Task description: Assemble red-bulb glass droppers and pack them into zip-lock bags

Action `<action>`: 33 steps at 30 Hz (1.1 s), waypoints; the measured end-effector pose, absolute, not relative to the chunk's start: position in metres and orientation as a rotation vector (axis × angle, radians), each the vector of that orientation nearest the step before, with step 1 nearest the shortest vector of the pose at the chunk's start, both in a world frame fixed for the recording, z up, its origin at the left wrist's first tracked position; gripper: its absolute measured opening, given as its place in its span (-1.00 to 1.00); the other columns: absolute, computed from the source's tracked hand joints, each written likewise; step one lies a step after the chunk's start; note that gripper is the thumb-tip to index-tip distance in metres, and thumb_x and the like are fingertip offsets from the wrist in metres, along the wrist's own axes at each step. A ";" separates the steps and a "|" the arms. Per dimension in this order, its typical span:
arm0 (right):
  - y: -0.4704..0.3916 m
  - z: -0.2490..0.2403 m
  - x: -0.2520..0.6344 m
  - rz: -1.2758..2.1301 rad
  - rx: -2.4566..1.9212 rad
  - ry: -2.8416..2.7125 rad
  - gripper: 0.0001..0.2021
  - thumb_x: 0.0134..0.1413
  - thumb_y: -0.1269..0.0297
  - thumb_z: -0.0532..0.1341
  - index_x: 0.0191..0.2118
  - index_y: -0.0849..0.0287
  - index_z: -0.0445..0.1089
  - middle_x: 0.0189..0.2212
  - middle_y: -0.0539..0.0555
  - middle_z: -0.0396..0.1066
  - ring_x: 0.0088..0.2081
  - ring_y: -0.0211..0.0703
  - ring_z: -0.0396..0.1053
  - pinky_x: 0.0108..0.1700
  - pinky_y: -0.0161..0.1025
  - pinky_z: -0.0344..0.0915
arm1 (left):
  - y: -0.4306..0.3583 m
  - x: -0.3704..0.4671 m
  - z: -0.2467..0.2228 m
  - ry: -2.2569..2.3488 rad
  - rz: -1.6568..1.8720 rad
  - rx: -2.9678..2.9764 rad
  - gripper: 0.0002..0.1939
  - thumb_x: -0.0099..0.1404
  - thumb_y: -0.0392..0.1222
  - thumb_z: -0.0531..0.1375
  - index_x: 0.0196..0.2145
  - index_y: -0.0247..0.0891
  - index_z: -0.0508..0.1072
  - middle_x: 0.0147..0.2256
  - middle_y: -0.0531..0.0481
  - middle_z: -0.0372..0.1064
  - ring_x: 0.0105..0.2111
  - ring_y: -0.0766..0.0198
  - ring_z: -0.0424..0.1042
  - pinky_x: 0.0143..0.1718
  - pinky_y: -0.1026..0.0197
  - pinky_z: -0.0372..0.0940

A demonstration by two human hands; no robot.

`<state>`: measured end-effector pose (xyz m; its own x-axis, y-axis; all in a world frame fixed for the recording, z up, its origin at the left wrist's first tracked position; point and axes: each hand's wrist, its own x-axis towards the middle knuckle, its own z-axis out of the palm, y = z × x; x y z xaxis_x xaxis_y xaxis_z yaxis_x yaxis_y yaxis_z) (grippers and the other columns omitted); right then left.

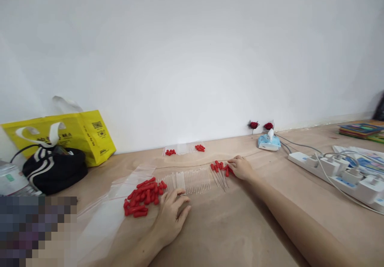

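Observation:
My left hand (174, 215) hovers low over the table, fingers loosely bent and apart, with nothing visible in them. Just left of it lies a pile of red rubber bulbs (142, 197) on clear plastic bags (105, 215). Beyond its fingertips runs a row of thin clear tubes (196, 181), side by side. My right hand (241, 167) is farther right, its fingers closed on a red-bulbed dropper (227, 171), partly hidden by the hand. Beside it several droppers with red bulbs (217, 166) lie together, their thin stems toward me.
Two small groups of red bulbs (170, 152) lie on a plastic bag by the wall. At left stand a yellow bag (99, 139), a black pouch (57, 171) and a plastic bottle (15, 179). At right are a tissue pack (269, 143) and a power strip (309, 165) with cables.

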<state>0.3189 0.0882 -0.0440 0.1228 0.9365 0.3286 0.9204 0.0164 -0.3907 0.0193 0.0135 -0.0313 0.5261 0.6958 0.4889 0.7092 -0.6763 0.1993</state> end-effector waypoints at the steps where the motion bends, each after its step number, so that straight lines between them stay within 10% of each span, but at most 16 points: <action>1: 0.089 -0.044 0.320 0.043 -1.878 -1.801 -0.77 0.04 0.33 0.06 -0.28 0.16 0.45 -0.26 0.13 0.36 -0.16 -0.14 0.24 -0.14 -0.28 0.06 | 0.013 0.020 -0.030 -1.259 -0.843 -2.730 -0.87 0.16 -0.26 0.06 -0.36 -0.19 0.40 -0.21 -0.09 0.32 -0.20 0.08 0.30 -0.18 -0.04 0.15; 14: 0.040 -0.027 0.239 -0.130 -1.134 -1.931 -0.87 0.06 0.30 0.08 -0.35 0.18 0.34 -0.41 0.07 0.33 -0.30 -0.16 0.21 -0.22 -0.22 0.06 | 0.015 0.024 -0.022 -1.521 -1.252 -2.992 -0.77 0.22 -0.14 0.03 -0.38 -0.23 0.45 -0.43 -0.01 0.42 -0.38 0.22 0.39 -0.33 0.22 0.27; 24: 0.013 -0.050 0.191 -0.391 -0.748 -2.158 -0.79 0.15 0.41 -0.05 -0.32 0.24 0.31 -0.47 0.08 0.34 -0.43 -0.21 0.18 -0.38 -0.24 0.05 | 0.014 0.045 -0.026 -2.563 -2.597 -2.584 -0.62 -0.12 0.00 0.31 -0.55 -0.29 0.23 -0.57 0.12 0.33 -0.52 0.36 0.39 -0.38 0.26 0.33; 33: 0.050 -0.044 0.258 -0.126 -1.146 -1.817 -0.80 0.11 0.31 0.00 -0.28 0.22 0.34 -0.32 0.14 0.34 -0.29 -0.18 0.29 -0.24 -0.26 0.19 | 0.008 0.040 -0.026 -2.389 -2.465 -2.525 -0.58 -0.08 -0.01 0.28 -0.43 -0.21 0.11 -0.53 0.23 0.21 -0.58 0.39 0.39 -0.57 0.32 0.34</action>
<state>0.2576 0.0502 -0.0436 -0.1094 0.6473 0.7543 0.7452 0.5556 -0.3687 0.0402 0.0076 -0.0256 0.0680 0.9976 -0.0122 -0.0434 0.0151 0.9989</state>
